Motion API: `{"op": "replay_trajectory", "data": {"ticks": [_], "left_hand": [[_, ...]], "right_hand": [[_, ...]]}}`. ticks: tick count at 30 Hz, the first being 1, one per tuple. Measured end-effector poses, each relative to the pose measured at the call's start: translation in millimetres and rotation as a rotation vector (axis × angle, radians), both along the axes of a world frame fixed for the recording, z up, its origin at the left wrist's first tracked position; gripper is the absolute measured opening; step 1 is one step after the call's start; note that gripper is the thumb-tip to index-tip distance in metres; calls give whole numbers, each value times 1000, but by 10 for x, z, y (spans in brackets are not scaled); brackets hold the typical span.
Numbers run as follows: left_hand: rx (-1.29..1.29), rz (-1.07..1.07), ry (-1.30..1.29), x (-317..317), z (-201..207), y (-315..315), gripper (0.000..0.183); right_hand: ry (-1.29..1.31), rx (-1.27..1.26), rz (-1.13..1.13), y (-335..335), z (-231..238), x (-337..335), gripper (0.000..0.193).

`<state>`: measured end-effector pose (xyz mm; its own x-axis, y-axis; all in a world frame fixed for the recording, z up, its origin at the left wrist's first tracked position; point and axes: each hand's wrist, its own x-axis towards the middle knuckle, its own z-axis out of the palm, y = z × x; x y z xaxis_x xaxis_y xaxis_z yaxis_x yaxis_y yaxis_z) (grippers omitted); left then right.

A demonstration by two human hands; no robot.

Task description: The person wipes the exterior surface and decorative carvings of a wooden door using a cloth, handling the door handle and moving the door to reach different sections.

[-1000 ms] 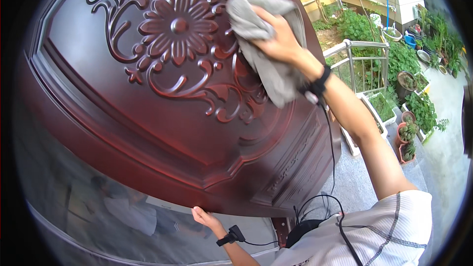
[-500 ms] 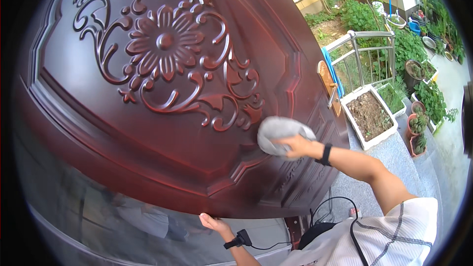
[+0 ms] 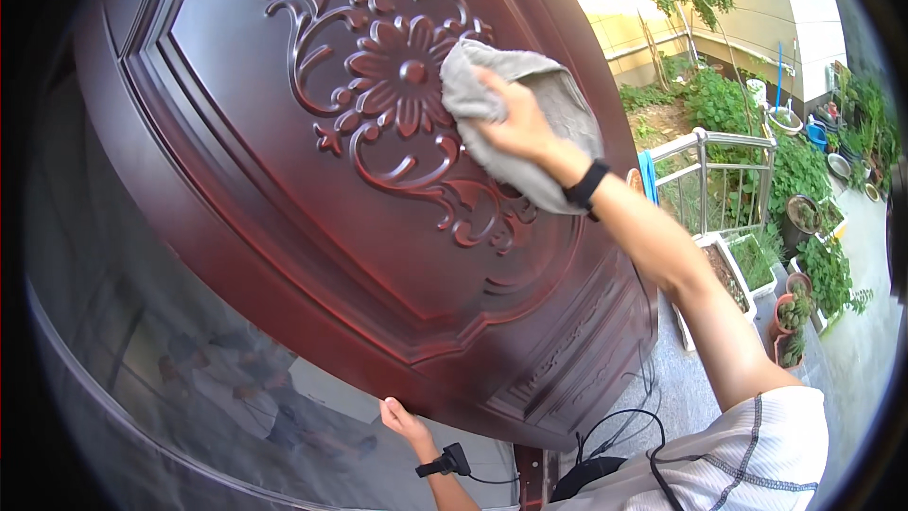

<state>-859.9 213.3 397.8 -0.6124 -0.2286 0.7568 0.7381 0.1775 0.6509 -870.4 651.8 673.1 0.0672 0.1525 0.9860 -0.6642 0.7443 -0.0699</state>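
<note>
A dark red-brown carved door (image 3: 312, 255) fills most of the view, with a raised flower and curling scrolls (image 3: 402, 71) on its panel. My right hand (image 3: 518, 123) is closed on a grey cloth (image 3: 567, 114) and presses it against the carving, just right of the flower's centre. The cloth hangs loosely below and beside the hand and covers part of the scrollwork. Down at the door's near edge, my left hand (image 3: 407, 421) grips that edge; some of its fingers are hidden. Each wrist wears a black band.
A dark glossy surface (image 3: 189, 350) with reflections lies left of the door. Black cables (image 3: 615, 416) loop near my body. To the right stand a metal railing (image 3: 705, 170), a white planter (image 3: 747, 298) and several potted plants (image 3: 790, 317). A garden and a pale wall lie beyond.
My right hand has carried the cloth up and left from the lower right scrollwork to beside the flower. The view has shifted; my left hand stays at the door's edge.
</note>
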Motion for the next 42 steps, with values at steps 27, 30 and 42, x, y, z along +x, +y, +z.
{"op": "replay_trajectory", "data": {"ticks": [27,30,42], "left_hand": [[88,165,-143,41,26,-71,43],[119,189,-80,10,87,96,42],[83,-17,-33,-83,-60,-20,48]], "right_hand": [[-434,67,58,-876,-616,320,81],[-514,100,43,-863,-856,383,84],[-433,185,123,-478,-2112,494,68]]}}
